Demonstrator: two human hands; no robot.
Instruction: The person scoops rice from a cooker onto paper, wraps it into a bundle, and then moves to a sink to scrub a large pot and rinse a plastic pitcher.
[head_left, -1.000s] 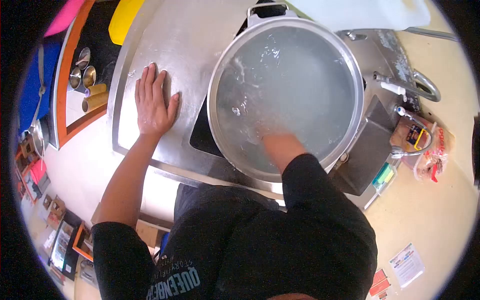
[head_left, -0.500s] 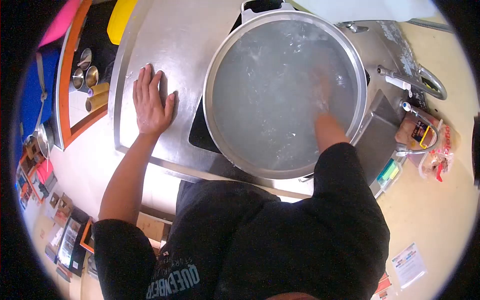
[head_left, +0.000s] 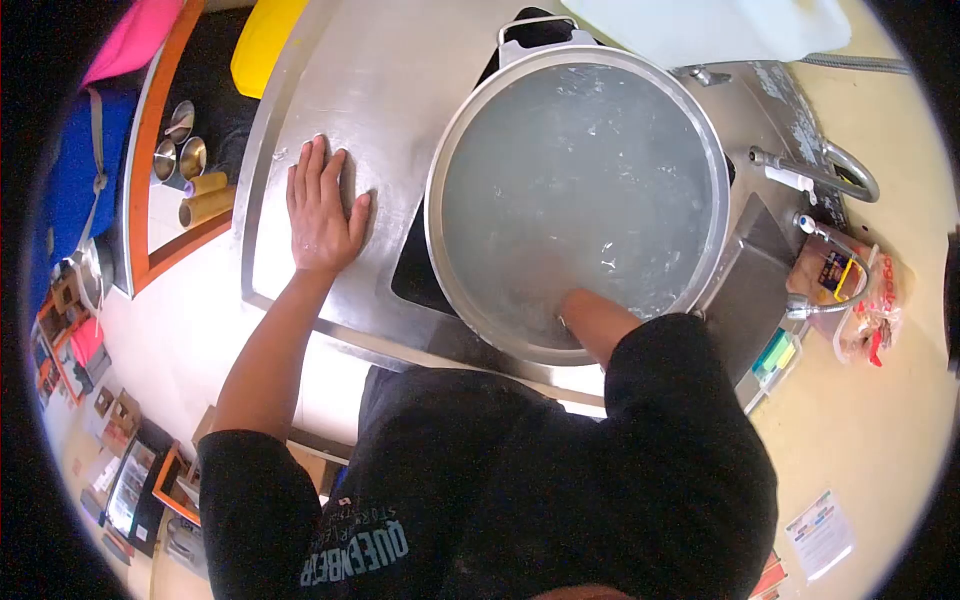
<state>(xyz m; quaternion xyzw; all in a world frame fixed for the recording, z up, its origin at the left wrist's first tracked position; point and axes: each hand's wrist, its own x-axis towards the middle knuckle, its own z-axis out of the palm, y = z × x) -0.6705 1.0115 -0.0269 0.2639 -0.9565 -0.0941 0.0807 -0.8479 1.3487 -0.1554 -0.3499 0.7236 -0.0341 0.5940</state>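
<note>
One right hand (head_left: 548, 270) is shifting down-left through cloudy water (head_left: 580, 180) in the upper-centre pot (head_left: 434, 200), keeping it stirred; its grip cannot be told. The left hand (head_left: 326, 222) is resting spread on the counter (head_left: 385, 100).

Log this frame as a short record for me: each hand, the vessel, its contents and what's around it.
Left hand: palm down on the metal counter, thumb spread
Right hand: under the liquid, blurred; whether it holds anything cannot be told
Vessel: large round metal pot, a handle at its far side
Contents: cloudy greyish liquid with bright glints
Right of pot: curved metal faucet, plastic bag
</note>
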